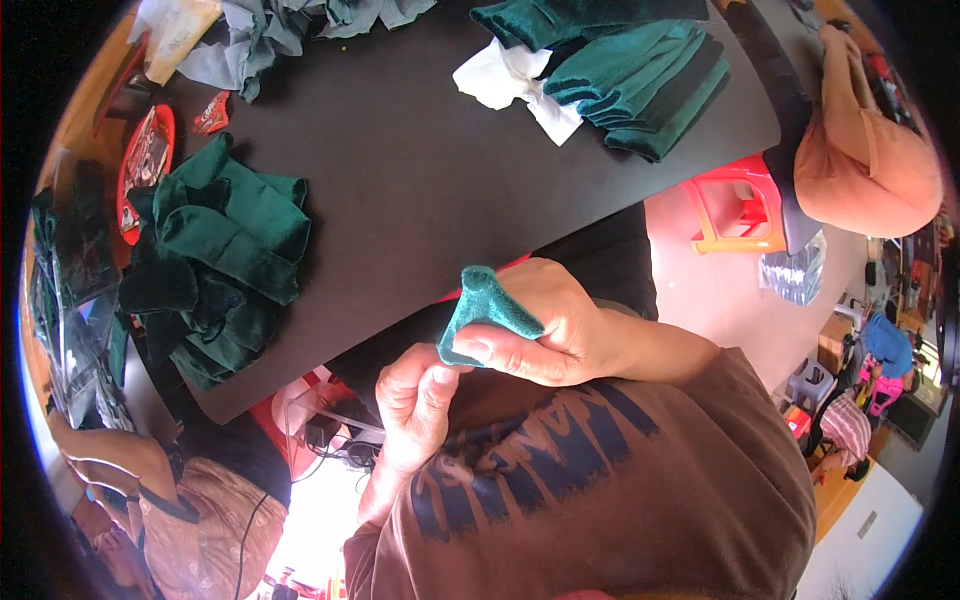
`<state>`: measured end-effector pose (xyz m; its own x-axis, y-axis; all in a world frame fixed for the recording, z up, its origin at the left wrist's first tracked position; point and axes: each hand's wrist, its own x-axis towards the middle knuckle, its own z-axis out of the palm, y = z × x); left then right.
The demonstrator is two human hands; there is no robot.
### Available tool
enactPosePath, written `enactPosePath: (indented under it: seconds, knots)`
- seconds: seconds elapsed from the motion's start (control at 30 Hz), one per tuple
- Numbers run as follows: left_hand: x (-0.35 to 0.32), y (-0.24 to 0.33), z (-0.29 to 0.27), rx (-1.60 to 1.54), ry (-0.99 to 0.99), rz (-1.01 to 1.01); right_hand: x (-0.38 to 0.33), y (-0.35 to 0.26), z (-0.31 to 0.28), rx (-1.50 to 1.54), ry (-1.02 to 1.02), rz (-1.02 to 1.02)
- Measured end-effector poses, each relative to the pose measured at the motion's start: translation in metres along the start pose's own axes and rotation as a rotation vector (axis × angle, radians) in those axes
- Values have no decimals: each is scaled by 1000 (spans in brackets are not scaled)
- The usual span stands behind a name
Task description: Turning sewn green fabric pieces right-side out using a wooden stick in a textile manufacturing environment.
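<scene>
A small folded piece of green velvet fabric (478,305) is held in front of my chest, just off the table's near edge. My right hand (550,325) is closed on it, thumb pressed across its lower side and the fingers behind. My left hand (412,398) pinches at the fabric's lower left corner, thumb and forefinger together; anything smaller between those fingertips is hidden. On the dark table (390,170), to the left, lies a loose heap of green velvet pieces (235,235). A neater stack of green velvet pieces (640,85) sits at the far right.
A white cloth bow (520,88) touches the far stack. Grey fabric (250,45) lies at the far left, and a red tray (130,205) beside the heap. Past the table's right edge stands a red stool (742,208). People sit to the right (870,165) and lower left (210,510).
</scene>
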<state>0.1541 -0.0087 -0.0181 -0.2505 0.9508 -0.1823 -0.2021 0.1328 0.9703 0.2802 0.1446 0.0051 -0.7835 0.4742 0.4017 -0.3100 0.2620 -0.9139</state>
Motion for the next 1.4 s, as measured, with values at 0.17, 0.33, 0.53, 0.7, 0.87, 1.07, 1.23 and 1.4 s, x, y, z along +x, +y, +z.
enactPosePath:
  seconds: [0.17,0.33,0.53,0.7,0.87,1.07,1.23,1.4]
  knots:
    - [-2,0,3,-45,15,20,-1,-5,1,-16,12,-27]
    - [-13,0,3,-9,29,43,-6,-11,11,-87,4,-83]
    - [-19,1,8,-93,29,40,-11,-17,11,-145,-47,-97]
    - [-22,12,4,-39,30,14,-7,-31,6,-312,-38,-18]
    - [-27,17,4,69,-11,36,-7,-41,8,-306,95,-85]
    - [-33,26,9,157,-109,14,-14,-51,14,-400,171,-75]
    - [-37,24,14,43,-96,-82,-16,-60,24,-864,57,-390]
    - [-33,29,16,-352,-52,130,-34,-59,35,-667,-366,-454]
